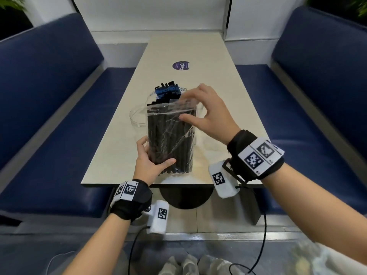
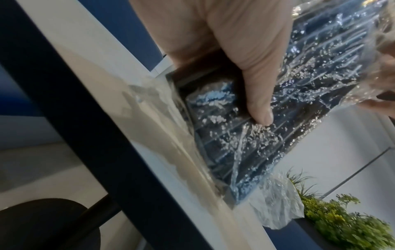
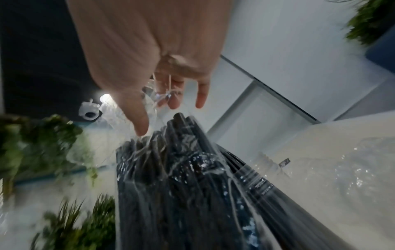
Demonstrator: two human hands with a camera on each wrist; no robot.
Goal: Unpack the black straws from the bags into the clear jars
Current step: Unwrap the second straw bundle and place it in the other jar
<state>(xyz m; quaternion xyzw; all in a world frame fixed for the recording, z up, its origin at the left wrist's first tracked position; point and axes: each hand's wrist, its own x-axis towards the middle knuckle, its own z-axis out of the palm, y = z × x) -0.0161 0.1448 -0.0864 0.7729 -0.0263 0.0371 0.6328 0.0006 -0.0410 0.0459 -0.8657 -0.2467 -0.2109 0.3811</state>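
A clear plastic bag of black straws [image 1: 170, 139] stands upright near the table's front edge. My left hand [image 1: 153, 155] grips its lower part, thumb [image 2: 260, 116] pressed across the front of the bag [image 2: 288, 132]. My right hand [image 1: 190, 108] is at the bag's top, and its thumb and fingers pinch the loose plastic film there. The right wrist view shows that hand [image 3: 166, 115] holding film above the straw ends [image 3: 181, 177]. Just behind stands a clear jar [image 3: 256, 182] that holds black straws [image 1: 166, 92], some in blue-printed wrap.
A round clear container [image 1: 138, 118] sits left of the bag. Crumpled clear plastic [image 3: 342, 169] lies on the beige table [image 1: 178, 46] to the right. A purple sticker [image 1: 180, 65] marks the far half. Blue benches [image 1: 49, 96] flank both sides.
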